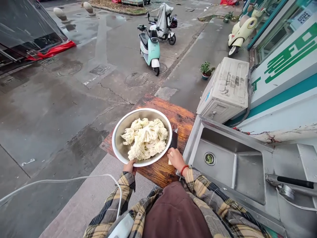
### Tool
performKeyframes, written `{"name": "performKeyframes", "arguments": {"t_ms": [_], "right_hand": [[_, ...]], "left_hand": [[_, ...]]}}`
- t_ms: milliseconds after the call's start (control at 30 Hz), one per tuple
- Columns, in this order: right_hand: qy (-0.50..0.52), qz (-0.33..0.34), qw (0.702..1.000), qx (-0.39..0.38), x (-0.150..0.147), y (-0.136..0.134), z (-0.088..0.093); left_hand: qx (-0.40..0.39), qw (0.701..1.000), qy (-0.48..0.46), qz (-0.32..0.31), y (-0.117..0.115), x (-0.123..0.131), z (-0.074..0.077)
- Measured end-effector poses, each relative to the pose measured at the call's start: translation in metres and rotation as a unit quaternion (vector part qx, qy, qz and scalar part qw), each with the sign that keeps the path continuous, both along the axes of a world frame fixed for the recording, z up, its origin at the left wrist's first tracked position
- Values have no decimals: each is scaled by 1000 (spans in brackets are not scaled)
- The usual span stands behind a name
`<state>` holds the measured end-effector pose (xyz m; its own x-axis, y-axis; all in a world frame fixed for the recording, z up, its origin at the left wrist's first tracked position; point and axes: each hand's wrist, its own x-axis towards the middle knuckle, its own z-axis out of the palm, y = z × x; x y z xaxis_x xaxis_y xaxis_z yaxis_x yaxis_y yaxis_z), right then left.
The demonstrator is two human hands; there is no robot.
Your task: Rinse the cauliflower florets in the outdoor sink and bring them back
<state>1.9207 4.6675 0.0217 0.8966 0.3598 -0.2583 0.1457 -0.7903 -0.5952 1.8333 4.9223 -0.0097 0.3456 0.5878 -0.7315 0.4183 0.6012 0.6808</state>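
Observation:
A wide metal bowl [116, 140] full of pale cauliflower florets [147, 138] stands on a reddish-brown wooden table [184, 119]. My left hand [129, 167] grips the bowl's near rim, with its thumb at the edge and its fingers mostly hidden beneath. Just right of the bowl, my right hand [176, 158] is closed around the pale handle of a knife [174, 139]. The knife's dark, broad blade points away from me beside the bowl, and part of it is hidden by the rim. A red bead bracelet circles my right wrist.
A steel sink [223, 155] with a tap [284, 181] adjoins the table on the right. An outdoor air-conditioner unit [226, 86] sits behind it. A white cable [74, 180] crosses at left. Scooters [152, 49] and a potted plant [206, 70] stand farther off on wet pavement.

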Motion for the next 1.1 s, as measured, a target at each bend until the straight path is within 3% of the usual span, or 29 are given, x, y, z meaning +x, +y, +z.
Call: {"name": "performKeyframes", "arguments": {"t_ms": [100,167,233,333,367,433,500,567,667,767,867,1000,1100], "right_hand": [[33,-155,967,202,-6,-30,14],[33,-215,939,267,-9,-58,23],[-6,-236,936,260,-12,-87,30],[-71,-246,938,232,-18,-126,33],[-87,-247,939,223,-21,-136,33],[-123,-247,943,189,-27,-153,32],[-161,-235,948,142,-34,-167,34],[-199,-219,950,100,-41,-181,40],[-244,-211,945,61,-50,-203,53],[-265,-229,935,50,-58,-226,65],[-264,-259,926,75,-65,-249,75],[-213,-329,897,205,-72,-274,85],[-89,-395,831,381,-74,-290,93]], "left_hand": [[1,1000,-27,-3,-12,-10,4],[5,997,-67,-29,-32,-25,4],[24,992,-85,-92,-59,-43,2],[84,956,-54,-274,-99,-50,2],[103,941,-61,-318,-110,-44,3],[182,880,-113,-424,-129,-18,8],[282,816,-178,-472,-146,20,14],[369,777,-182,-477,-164,57,18],[459,739,-93,-485,-187,98,18],[511,699,-8,-500,-200,116,14],[521,694,36,-496,-203,125,13],[505,712,87,-480,-208,135,17],[499,720,131,-464,-219,140,25]]}}
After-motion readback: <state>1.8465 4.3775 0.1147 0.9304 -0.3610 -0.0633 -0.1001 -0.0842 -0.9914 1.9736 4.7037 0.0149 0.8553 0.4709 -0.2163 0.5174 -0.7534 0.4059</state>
